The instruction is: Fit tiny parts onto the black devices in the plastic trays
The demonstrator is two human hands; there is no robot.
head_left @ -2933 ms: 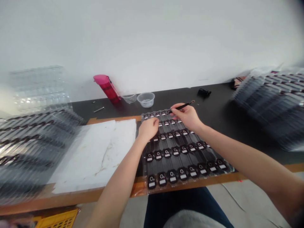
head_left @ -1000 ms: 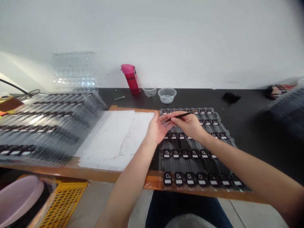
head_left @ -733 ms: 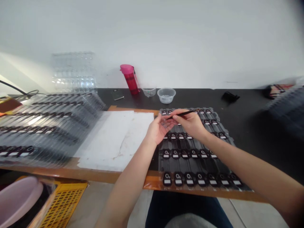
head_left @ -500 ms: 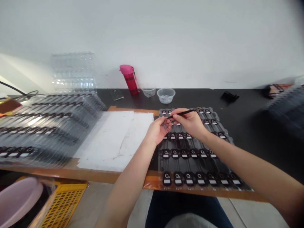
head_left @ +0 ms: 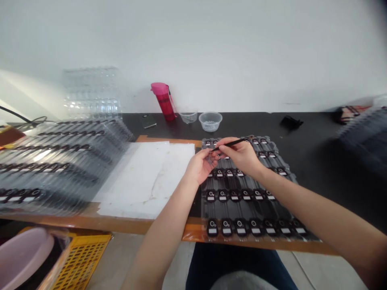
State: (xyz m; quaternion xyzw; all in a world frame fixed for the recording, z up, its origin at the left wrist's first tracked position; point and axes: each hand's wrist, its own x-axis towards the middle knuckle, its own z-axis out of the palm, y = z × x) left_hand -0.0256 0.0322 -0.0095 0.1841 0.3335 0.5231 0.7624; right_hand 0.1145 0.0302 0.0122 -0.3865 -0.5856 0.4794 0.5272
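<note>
A slim black tool (head_left: 233,143) is gripped in the fingers of the right hand (head_left: 242,158), over the 11 o'clock end of the clear tray (head_left: 229,210). Its tip is set at the curled fingers of the left hand (head_left: 200,166); whether anything is clasped there cannot be told. Small tub (head_left: 211,121) seen on the surface (head_left: 254,124), at 11 o'clock from the hands.

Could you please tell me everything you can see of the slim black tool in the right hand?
The slim black tool looks like a thin, straight stick with a brownish patch at one end; its material is unclear. The right hand grips it like a pen, over the transparent tray. It slants, the brownish end up to the right in the view and the other end by the left hand; whether those two touch cannot be told.
</note>
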